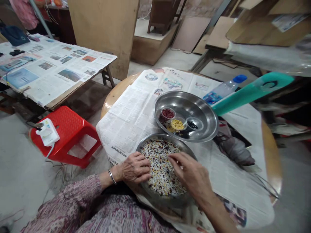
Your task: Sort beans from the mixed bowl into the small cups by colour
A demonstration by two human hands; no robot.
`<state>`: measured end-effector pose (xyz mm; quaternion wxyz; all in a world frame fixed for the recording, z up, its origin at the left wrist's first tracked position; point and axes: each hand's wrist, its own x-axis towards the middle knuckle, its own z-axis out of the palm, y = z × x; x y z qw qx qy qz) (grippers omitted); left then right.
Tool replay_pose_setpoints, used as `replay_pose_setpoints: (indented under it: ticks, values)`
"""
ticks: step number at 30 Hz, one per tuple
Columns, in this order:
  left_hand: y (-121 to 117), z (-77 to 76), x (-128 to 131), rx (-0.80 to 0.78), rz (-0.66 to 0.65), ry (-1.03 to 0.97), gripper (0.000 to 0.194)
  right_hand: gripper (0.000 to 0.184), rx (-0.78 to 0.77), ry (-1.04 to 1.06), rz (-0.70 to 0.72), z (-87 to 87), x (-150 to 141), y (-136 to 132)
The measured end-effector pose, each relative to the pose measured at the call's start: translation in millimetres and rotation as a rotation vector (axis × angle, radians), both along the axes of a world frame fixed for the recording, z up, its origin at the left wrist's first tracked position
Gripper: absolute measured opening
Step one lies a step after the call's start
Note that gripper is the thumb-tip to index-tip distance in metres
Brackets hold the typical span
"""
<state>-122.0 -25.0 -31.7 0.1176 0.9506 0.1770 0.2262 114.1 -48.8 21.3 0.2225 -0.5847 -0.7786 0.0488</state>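
The left hand (136,167) lies at the 9 o'clock edge of one steel plate (145,152), fingers pressed together, holding nothing I can see. The right hand (187,171) is at 2 o'clock of the plate, fingers bunched, tips down in the mixed beans (162,168); I cannot tell if they pinch any bean. Just beside the plate, at 12 o'clock, is one larger steel basin (206,119) with three small cups inside: red beans (167,113), yellow beans (177,124), black beans (192,125). One plastic bottle (224,90) lies at 1 o'clock.
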Motion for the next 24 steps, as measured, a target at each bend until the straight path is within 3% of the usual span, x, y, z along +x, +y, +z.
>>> replay_pose_setpoints:
  ticks: [3, 6, 11, 16, 20, 24]
  values:
    - [0.1, -1.0, -0.1, -0.017, -0.003, -0.016, 0.028, 0.026, 0.061, 0.063, -0.146, 22.5, 5.0, 44.0]
    - [-0.1, -1.2, 0.0, -0.022, 0.000, -0.009, 0.030, 0.028, 0.028, 0.041, -0.223, 37.4, 3.5, 96.8]
    - [-0.2, -2.9, 0.4, -0.038, 0.007, -0.003, 0.029, 0.024, -0.088, -0.086, -0.255, 39.9, -6.2, 160.6]
    - [0.0, -4.7, 1.2, -0.052, 0.006, 0.017, 0.030, 0.024, -0.157, -0.184, -0.208, 27.9, -10.3, 181.2]
    - [0.5, -2.7, 0.9, -0.051, 0.000, 0.031, 0.030, 0.023, -0.109, -0.201, -0.154, 18.9, -3.8, 186.7]
    - [1.0, 0.4, 0.1, -0.056, 0.000, 0.042, 0.032, 0.026, -0.077, -0.214, -0.190, 16.5, 2.6, 186.7]
